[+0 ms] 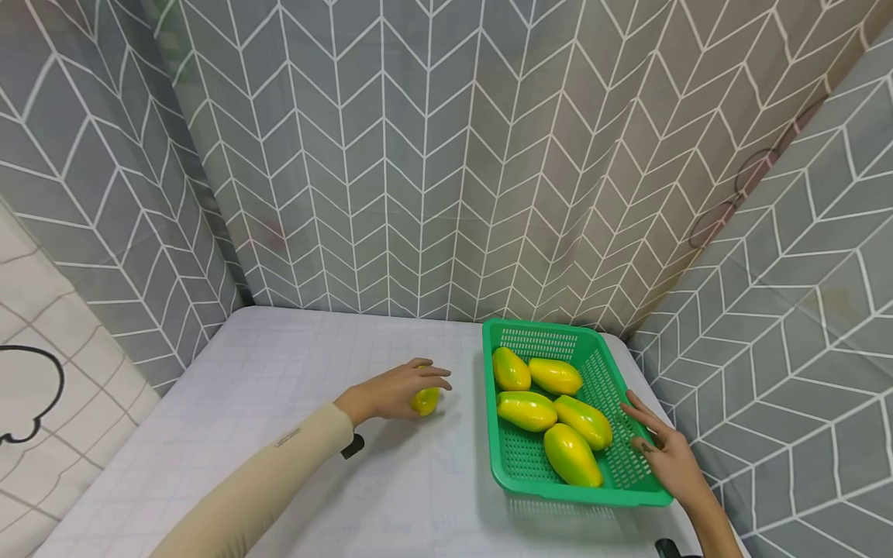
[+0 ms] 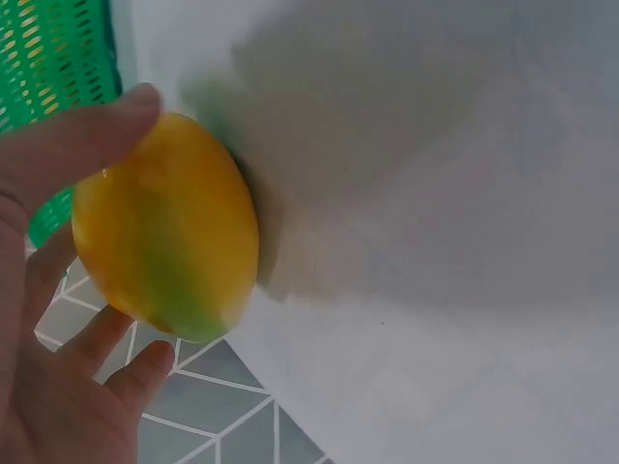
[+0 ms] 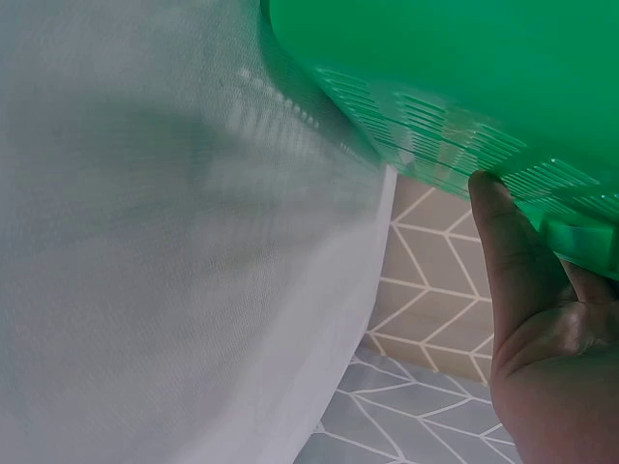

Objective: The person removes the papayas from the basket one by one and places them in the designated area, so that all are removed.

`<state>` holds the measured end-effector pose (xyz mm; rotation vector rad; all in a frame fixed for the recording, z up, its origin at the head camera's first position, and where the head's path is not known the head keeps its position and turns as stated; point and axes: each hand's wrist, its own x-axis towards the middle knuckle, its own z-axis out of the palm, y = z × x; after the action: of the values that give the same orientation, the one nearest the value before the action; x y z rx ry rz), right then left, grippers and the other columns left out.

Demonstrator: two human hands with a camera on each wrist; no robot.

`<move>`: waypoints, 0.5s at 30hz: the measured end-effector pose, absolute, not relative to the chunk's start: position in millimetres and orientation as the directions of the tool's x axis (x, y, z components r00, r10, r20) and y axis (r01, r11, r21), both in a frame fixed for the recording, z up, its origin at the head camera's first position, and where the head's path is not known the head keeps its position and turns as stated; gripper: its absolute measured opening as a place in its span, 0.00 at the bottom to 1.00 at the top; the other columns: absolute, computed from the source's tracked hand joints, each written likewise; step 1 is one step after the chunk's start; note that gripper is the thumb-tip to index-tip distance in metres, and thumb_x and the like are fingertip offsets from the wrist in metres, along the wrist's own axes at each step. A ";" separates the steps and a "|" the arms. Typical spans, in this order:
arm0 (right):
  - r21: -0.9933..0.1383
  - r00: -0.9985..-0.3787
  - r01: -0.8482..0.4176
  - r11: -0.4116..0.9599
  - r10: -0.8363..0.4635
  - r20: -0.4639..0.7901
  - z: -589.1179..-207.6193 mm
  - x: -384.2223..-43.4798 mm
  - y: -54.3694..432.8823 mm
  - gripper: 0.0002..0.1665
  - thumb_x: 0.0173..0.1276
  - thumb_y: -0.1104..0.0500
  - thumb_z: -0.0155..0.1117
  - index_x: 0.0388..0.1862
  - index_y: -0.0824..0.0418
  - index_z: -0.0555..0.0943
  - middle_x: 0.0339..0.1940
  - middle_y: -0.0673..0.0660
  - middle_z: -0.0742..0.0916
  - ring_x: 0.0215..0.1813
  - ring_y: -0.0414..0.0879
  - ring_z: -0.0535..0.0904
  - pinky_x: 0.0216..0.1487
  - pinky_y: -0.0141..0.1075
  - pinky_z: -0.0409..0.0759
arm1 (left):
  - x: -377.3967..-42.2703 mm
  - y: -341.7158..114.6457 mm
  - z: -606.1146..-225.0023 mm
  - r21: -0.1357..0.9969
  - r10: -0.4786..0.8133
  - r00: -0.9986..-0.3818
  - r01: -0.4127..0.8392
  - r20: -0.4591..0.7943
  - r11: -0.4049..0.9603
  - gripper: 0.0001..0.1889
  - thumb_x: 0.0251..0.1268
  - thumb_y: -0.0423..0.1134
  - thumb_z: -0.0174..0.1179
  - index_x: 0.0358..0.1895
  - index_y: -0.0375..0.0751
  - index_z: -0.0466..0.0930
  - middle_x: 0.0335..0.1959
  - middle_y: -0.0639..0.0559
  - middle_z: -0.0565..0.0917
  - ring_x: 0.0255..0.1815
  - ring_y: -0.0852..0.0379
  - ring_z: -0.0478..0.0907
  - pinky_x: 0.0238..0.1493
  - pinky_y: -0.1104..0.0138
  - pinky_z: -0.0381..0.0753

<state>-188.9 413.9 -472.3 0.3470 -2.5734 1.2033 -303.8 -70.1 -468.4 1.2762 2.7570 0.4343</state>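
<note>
My left hand point(image 1: 399, 390) is above the table with a yellow-green fruit point(image 1: 425, 401), smooth and oblong like a papaya or mango. In the left wrist view, the thumb lies over one end of that fruit point(image 2: 169, 232); two fingers are spread beside it and the others are partly hidden behind it. At the right, my right hand point(image 1: 666, 453) touches the side of a green plastic basket point(image 1: 497, 434) with extended fingers. The right wrist view has one straight finger point(image 3: 498, 232) against the slatted outer wall of the basket point(image 3: 435, 48). Several similar fruits point(image 1: 526, 411) lie inside it.
A white cloth covers the table point(image 1: 335, 349). Grey curtains point(image 1: 418, 170) with a white chevron pattern stand behind and at both sides. The basket sits close to the table's right edge.
</note>
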 end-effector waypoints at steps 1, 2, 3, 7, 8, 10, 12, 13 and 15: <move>-0.707 -0.931 -0.332 0.624 -0.099 0.351 -472.3 -188.9 414.1 0.31 0.71 0.75 0.62 0.73 0.71 0.76 0.82 0.38 0.69 0.71 0.07 0.55 0.60 0.06 0.60 | -303.1 -70.7 -468.6 0.314 0.750 -0.659 0.727 0.066 0.611 0.32 0.63 0.37 0.75 0.71 0.51 0.77 0.80 0.50 0.72 0.82 0.35 0.63 0.79 0.43 0.71; -0.706 -0.931 -0.333 0.625 -0.099 0.351 -472.1 -188.8 414.4 0.31 0.71 0.75 0.62 0.73 0.71 0.76 0.82 0.38 0.69 0.71 0.07 0.55 0.60 0.06 0.60 | -302.6 -71.1 -469.1 0.345 0.740 -0.669 0.713 0.073 0.611 0.32 0.64 0.37 0.74 0.72 0.51 0.77 0.81 0.50 0.71 0.83 0.35 0.62 0.79 0.43 0.71; -0.705 -0.931 -0.333 0.626 -0.100 0.352 -472.0 -188.9 414.7 0.31 0.71 0.75 0.62 0.73 0.71 0.76 0.82 0.38 0.69 0.71 0.07 0.55 0.60 0.06 0.60 | -302.0 -71.5 -469.5 0.374 0.731 -0.678 0.701 0.084 0.607 0.32 0.65 0.37 0.73 0.73 0.51 0.76 0.81 0.50 0.71 0.83 0.35 0.62 0.79 0.42 0.71; -0.704 -0.931 -0.335 0.626 -0.106 0.349 -471.6 -189.3 415.4 0.31 0.72 0.75 0.61 0.73 0.70 0.76 0.83 0.39 0.69 0.72 0.08 0.54 0.60 0.06 0.60 | -300.2 -73.3 -470.2 0.478 0.688 -0.716 0.649 0.120 0.592 0.33 0.65 0.37 0.71 0.75 0.48 0.74 0.81 0.48 0.70 0.82 0.37 0.62 0.79 0.41 0.71; -0.704 -0.931 -0.337 0.626 -0.109 0.349 -471.7 -189.5 415.4 0.31 0.72 0.75 0.61 0.74 0.69 0.76 0.83 0.39 0.69 0.72 0.08 0.54 0.59 0.06 0.60 | -299.8 -73.8 -470.8 0.499 0.675 -0.728 0.631 0.118 0.593 0.34 0.65 0.37 0.70 0.75 0.48 0.74 0.82 0.48 0.70 0.83 0.38 0.61 0.79 0.41 0.70; -0.705 -0.929 -0.345 0.620 -0.116 0.352 -471.9 -189.6 415.3 0.31 0.72 0.75 0.61 0.74 0.70 0.76 0.83 0.40 0.69 0.72 0.08 0.54 0.59 0.06 0.61 | -299.3 -74.9 -472.5 0.541 0.646 -0.754 0.595 0.120 0.594 0.34 0.66 0.38 0.70 0.76 0.46 0.73 0.82 0.47 0.69 0.83 0.38 0.61 0.79 0.40 0.69; -0.706 -0.924 -0.357 0.612 -0.122 0.362 -472.4 -189.5 415.2 0.30 0.72 0.75 0.61 0.73 0.71 0.76 0.83 0.39 0.69 0.72 0.09 0.55 0.60 0.06 0.61 | -299.6 -76.5 -476.2 0.571 0.615 -0.780 0.560 0.118 0.600 0.35 0.66 0.39 0.71 0.76 0.46 0.72 0.83 0.44 0.67 0.83 0.37 0.60 0.80 0.38 0.67; -0.705 -0.922 -0.363 0.609 -0.124 0.368 -472.7 -189.5 415.2 0.30 0.71 0.76 0.61 0.73 0.71 0.76 0.83 0.39 0.69 0.73 0.09 0.55 0.60 0.06 0.61 | -300.3 -77.3 -479.0 0.583 0.599 -0.792 0.543 0.117 0.605 0.35 0.66 0.40 0.71 0.77 0.46 0.72 0.83 0.43 0.67 0.83 0.36 0.60 0.80 0.37 0.66; -0.706 -0.917 -0.374 0.601 -0.127 0.377 -473.3 -189.0 415.2 0.30 0.71 0.76 0.61 0.73 0.72 0.76 0.83 0.39 0.69 0.73 0.09 0.55 0.61 0.06 0.61 | -302.2 -79.2 -485.3 0.609 0.574 -0.811 0.513 0.114 0.604 0.36 0.66 0.42 0.71 0.77 0.45 0.71 0.83 0.40 0.65 0.82 0.34 0.61 0.79 0.35 0.65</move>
<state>-189.0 415.2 -473.3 0.4083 -2.5425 1.2190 -302.2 -79.2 -485.3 0.9273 2.7298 0.9917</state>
